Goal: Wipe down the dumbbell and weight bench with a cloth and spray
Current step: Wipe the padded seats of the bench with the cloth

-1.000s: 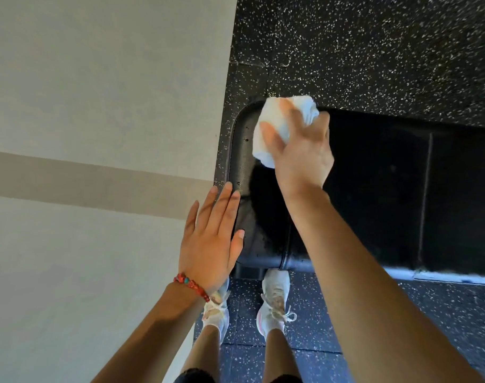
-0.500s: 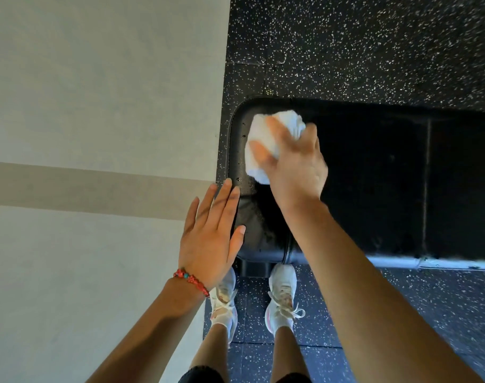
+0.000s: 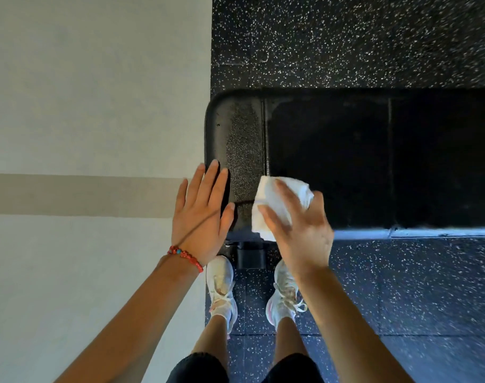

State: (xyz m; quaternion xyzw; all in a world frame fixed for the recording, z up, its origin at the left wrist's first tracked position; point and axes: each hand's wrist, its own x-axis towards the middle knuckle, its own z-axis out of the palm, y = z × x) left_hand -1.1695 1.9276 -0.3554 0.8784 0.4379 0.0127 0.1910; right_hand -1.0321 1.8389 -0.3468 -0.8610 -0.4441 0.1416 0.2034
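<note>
So the floor (image 3: 346,37) here is that black rubber gym stuff with white speckles, and it butts up against a pale wall (image 3: 83,78) on the left that has a tan stripe (image 3: 70,194) running across it. Looking straight down you can see a pair of white sneakers (image 3: 222,283), planted right in front of the near end of the bench, with a little black foot of the frame (image 3: 250,257) poking out between them. Nothing's sitting on top of the pad. Left hand (image 3: 201,217) is flat and wide open, fingers straight and together, hovering over the spot where the wall meets the bench's left end; can't really tell if the fingertips are actually touching the pad or just above it. There's a red beaded bracelet (image 3: 186,257) on that wrist. Right hand (image 3: 299,228) has a white cloth (image 3: 269,205) bunched up under it, fingers spread over the top and curled down around it, pressing it onto the pad near the front edge, just right of the seam. The weight bench (image 3: 346,161) itself is black padded vinyl, rounded end up against the wall on the left, long axis running left to right and off the right side of the frame. The left section looks grainy and duller than the rest.
</note>
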